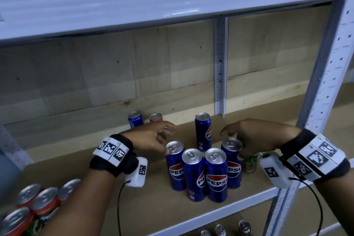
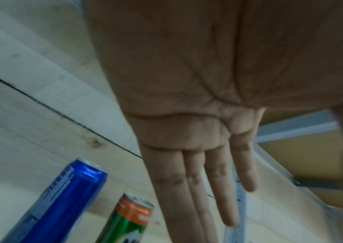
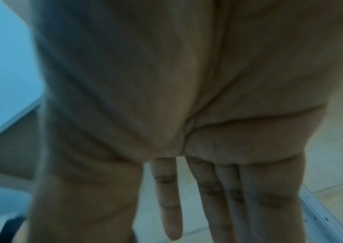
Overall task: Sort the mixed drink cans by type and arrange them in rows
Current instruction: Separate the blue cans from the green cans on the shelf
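Four blue Pepsi cans (image 1: 216,174) stand in a curved front row on the brown shelf (image 1: 134,195). A fifth Pepsi can (image 1: 203,130) stands alone behind them. My left hand (image 1: 162,134) hovers just left of the row; the left wrist view shows its fingers (image 2: 208,180) straight, holding nothing. My right hand (image 1: 235,134) hangs over the row's right end and above a green can (image 1: 251,163). Its fingers (image 3: 218,189) are also straight and empty. A blue can (image 1: 135,119) and an orange-topped green can (image 1: 156,117) stand at the back.
Several red-and-green cans (image 1: 45,199) cluster at the shelf's front left. A white perforated upright (image 1: 325,101) frames the right side, another post (image 1: 220,67) stands at the back. The upper shelf (image 1: 153,2) hangs overhead. More can tops (image 1: 244,226) show on the shelf below.
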